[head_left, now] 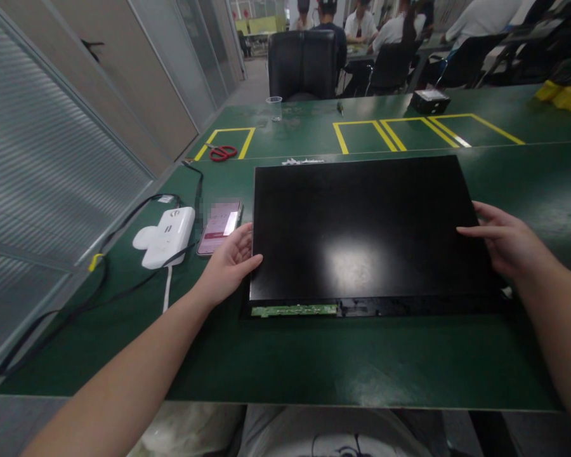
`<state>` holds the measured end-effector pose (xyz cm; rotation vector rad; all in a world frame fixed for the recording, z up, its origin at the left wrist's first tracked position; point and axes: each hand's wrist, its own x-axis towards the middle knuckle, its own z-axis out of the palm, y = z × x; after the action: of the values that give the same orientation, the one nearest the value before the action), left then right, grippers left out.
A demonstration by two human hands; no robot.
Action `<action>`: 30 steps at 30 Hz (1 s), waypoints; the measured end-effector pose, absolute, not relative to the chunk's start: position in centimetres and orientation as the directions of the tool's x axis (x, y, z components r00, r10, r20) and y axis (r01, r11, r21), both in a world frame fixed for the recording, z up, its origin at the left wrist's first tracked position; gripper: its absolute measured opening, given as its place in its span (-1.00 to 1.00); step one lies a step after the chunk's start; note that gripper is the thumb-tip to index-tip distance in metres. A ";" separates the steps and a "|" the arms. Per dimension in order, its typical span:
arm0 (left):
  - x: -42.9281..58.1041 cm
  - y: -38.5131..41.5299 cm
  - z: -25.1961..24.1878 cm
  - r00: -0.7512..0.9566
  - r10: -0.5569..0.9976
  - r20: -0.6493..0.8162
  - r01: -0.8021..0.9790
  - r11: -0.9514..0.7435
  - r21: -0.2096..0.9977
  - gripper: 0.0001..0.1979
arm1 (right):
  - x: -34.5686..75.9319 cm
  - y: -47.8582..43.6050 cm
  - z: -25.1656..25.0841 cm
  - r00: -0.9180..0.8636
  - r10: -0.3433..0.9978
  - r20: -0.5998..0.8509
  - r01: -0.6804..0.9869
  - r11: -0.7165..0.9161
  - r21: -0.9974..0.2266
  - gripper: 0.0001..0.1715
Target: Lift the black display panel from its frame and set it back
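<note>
A flat black display panel [361, 222] spans the space between my two hands above the green table. My left hand [231, 263] grips its left edge, thumb on the front face and fingers curled behind. At the right edge, my right hand [504, 244] holds the panel between thumb and fingers. A green circuit strip [295, 310] shows along the panel's lower left edge, beside a dark strip running to the right. Light reflects off the lower middle of the screen.
On the green table [352, 362], left of the panel, lie a phone [220, 227], a white power strip [169, 238] with cables and red scissors [223, 153]. Farther back are a clear cup [275, 109] and a black box [429, 100]. People sit beyond a black chair [302, 63].
</note>
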<state>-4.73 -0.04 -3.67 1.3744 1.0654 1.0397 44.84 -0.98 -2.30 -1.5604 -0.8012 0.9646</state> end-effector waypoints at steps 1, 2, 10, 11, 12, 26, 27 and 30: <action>-4.8 0.0 -3.7 0.225 0.974 0.030 0.059 -0.044 0.997 -0.28 | 44.8 -1.0 -2.3 0.440 0.883 -0.163 0.012 -0.188 -0.982 -0.29; -4.8 0.0 -3.6 0.228 0.973 0.031 0.062 -0.047 0.997 -0.28 | 44.8 -1.0 -2.3 0.439 0.884 -0.164 0.016 -0.190 -0.982 -0.29; -4.7 0.0 -3.5 0.273 0.962 0.017 0.035 -0.028 0.999 -0.31 | 44.9 -0.9 -2.3 0.436 0.878 -0.195 0.012 -0.223 -0.975 -0.37; -4.7 0.0 -3.5 0.279 0.960 0.020 0.032 -0.030 0.999 -0.30 | 44.9 -1.0 -2.4 0.434 0.880 -0.190 0.015 -0.218 -0.976 -0.37; -4.7 0.0 -3.5 0.282 0.959 0.022 0.030 -0.032 0.999 -0.30 | 44.9 -1.0 -2.4 0.431 0.883 -0.187 0.017 -0.216 -0.976 -0.37; -4.4 -0.2 -3.7 0.267 0.961 0.065 0.045 -0.080 0.996 -0.31 | 45.0 -0.9 -2.6 0.436 0.888 -0.146 0.043 -0.182 -0.982 -0.35; -4.4 -0.2 -3.8 0.276 0.958 0.078 0.043 -0.093 0.995 -0.31 | 45.0 -0.9 -2.7 0.435 0.891 -0.132 0.050 -0.171 -0.984 -0.35; -4.7 -0.2 -4.1 0.275 0.952 0.138 0.091 -0.168 0.982 -0.33 | 45.0 -0.9 -2.8 0.445 0.890 -0.100 0.063 -0.143 -0.988 -0.34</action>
<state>-4.75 -0.15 -4.08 1.5219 1.0070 1.0582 45.03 -0.86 -2.78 -1.5508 -0.8657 0.9026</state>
